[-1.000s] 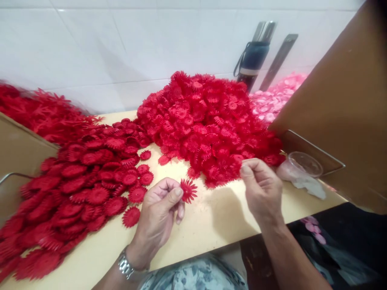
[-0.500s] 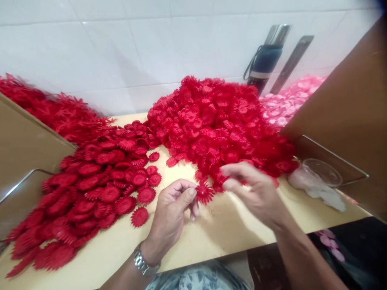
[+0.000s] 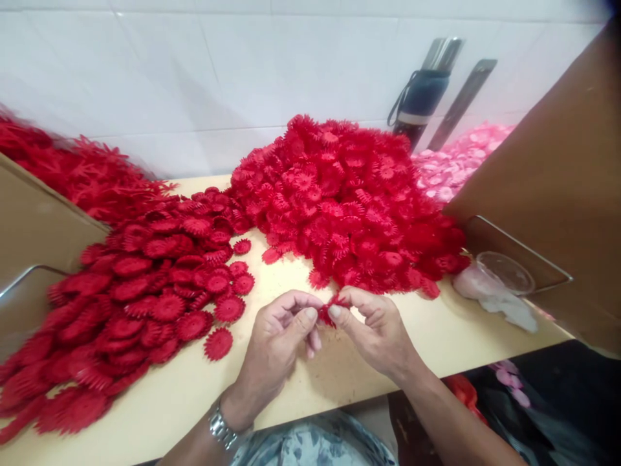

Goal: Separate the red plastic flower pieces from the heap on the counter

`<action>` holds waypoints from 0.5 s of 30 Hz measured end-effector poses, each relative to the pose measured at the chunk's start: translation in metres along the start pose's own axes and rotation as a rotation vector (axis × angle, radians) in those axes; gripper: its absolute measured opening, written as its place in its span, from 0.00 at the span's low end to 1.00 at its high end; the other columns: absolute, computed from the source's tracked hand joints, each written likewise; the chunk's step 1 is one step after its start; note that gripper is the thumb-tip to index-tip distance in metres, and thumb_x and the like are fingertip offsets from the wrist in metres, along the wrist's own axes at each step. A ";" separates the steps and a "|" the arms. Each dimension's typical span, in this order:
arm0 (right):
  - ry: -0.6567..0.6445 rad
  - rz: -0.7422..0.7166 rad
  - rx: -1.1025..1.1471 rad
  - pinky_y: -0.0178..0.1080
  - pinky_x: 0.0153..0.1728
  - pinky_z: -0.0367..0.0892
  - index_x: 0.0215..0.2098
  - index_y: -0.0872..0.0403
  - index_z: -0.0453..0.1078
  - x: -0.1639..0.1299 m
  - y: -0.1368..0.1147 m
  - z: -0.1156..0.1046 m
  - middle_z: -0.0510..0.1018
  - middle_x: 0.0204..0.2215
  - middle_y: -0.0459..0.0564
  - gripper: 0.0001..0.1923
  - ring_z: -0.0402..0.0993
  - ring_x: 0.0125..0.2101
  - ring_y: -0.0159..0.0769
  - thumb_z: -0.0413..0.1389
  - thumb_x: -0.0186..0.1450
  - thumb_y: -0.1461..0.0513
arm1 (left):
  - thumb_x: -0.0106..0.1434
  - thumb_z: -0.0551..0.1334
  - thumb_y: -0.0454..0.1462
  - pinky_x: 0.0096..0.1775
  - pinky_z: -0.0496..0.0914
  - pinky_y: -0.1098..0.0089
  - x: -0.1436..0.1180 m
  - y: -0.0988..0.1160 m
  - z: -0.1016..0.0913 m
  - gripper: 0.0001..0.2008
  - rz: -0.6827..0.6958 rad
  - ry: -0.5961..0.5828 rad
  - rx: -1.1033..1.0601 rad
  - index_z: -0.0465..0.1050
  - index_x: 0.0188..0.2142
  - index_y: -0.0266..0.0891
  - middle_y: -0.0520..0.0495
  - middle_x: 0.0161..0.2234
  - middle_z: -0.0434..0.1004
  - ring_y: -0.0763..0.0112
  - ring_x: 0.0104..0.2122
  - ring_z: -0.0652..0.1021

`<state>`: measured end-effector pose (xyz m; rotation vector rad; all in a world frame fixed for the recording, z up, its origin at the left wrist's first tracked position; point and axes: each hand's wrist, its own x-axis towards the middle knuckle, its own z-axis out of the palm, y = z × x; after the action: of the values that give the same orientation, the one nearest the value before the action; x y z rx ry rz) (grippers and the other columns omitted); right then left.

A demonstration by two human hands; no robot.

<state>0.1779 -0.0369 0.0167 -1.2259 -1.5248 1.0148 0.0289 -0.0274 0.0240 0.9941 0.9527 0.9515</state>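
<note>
Hands (image 3: 330, 333) pinching red flower piece (image 3: 328, 311)

Red flower pieces (image 3: 339, 194) covered the tan table (image 3: 310, 382); pink pieces (image 3: 456, 162) lay at its far right corner.

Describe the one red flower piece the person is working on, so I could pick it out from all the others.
Start at the tall heap of red flower pieces in the middle of the table. Just in front of its near edge, the left hand and right hand meet. The small red flower piece pinched between their fingertips is the only one lifted off the table, not lying in a pile.
</note>
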 end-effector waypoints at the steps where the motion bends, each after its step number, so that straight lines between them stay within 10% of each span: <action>1: 0.001 -0.011 -0.022 0.31 0.25 0.58 0.24 0.56 0.66 0.000 0.000 0.001 0.66 0.19 0.43 0.10 0.62 0.22 0.28 0.49 0.62 0.61 | 0.55 0.61 0.40 0.20 0.62 0.75 0.000 0.000 0.000 0.09 -0.001 0.001 0.004 0.70 0.33 0.35 0.53 0.18 0.69 0.75 0.18 0.70; 15: 0.006 -0.135 -0.348 0.32 0.24 0.59 0.28 0.53 0.60 -0.002 -0.004 0.008 0.66 0.20 0.44 0.09 0.64 0.22 0.29 0.43 0.65 0.65 | 0.56 0.61 0.37 0.22 0.63 0.77 -0.001 -0.005 -0.001 0.06 0.095 0.081 0.029 0.71 0.33 0.37 0.54 0.19 0.68 0.78 0.19 0.69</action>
<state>0.1690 -0.0405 0.0182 -1.3373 -1.8054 0.6745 0.0288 -0.0291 0.0196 1.0391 0.9960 1.0667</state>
